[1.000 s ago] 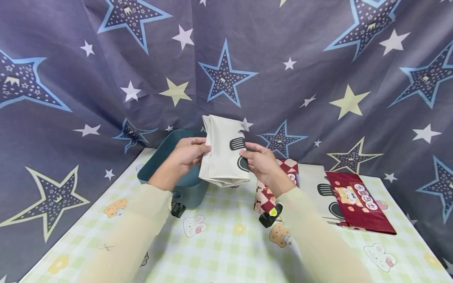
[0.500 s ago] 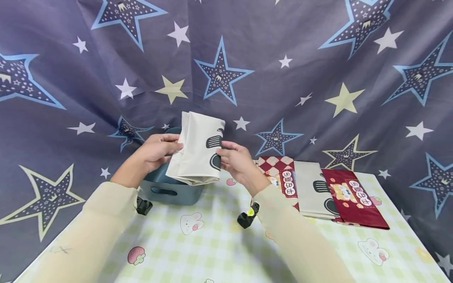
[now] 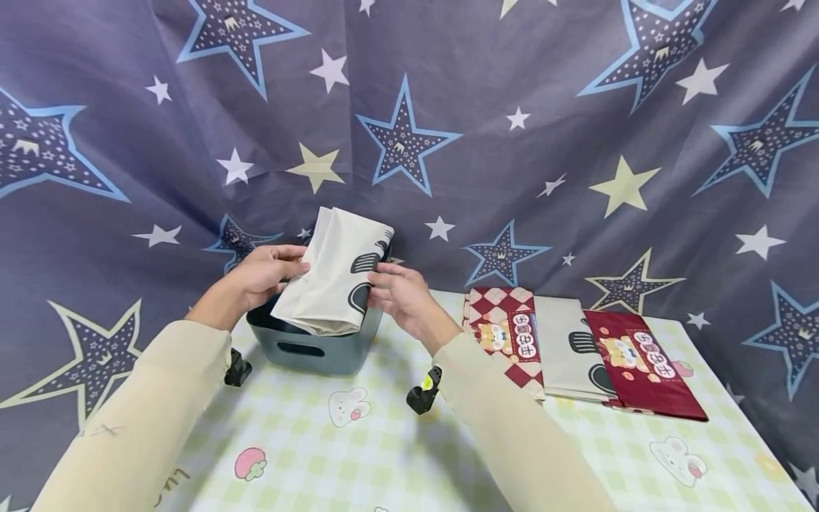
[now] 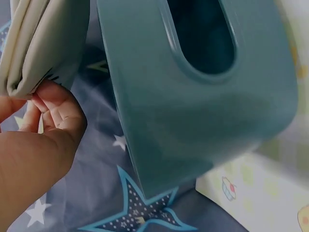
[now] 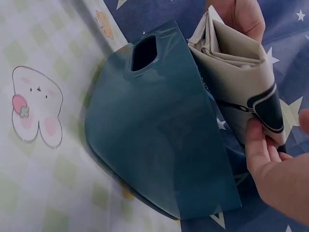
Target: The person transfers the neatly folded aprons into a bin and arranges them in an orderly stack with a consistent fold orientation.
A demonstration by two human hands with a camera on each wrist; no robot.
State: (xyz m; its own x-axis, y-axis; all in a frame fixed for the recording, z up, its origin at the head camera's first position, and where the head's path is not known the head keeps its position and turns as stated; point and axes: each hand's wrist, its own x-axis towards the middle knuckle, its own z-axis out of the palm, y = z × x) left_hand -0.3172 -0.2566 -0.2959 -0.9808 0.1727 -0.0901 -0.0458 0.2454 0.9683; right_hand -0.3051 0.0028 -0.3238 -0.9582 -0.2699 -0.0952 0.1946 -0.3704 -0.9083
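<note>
A folded cream cloth [image 3: 335, 274] with dark kitchen-utensil prints is held tilted over a blue-green plastic bin [image 3: 348, 355]. My left hand [image 3: 265, 274] pinches its left edge; in the left wrist view the thumb and fingers of the left hand [image 4: 53, 121] close on the folded layers. At the printed right edge, my right hand [image 3: 403, 295] grips the cloth with its fingertips. The right wrist view shows the stacked folds of the cloth [image 5: 234, 67] beside the bin's rim. Most of the bin's inside is hidden behind the cloth.
Several folded cloths lie in a row at the right: a red-and-cream checked one [image 3: 505, 334], a cream one [image 3: 566, 348] with utensil prints, and a dark red one [image 3: 646, 366]. Behind the table [image 3: 358, 455] hangs a star-patterned curtain [image 3: 512, 178].
Both hands have carried the cream cloth leftward, from beside the bin to over it. The cloth has tilted further. The checked cloth at the right is now uncovered by the right arm.
</note>
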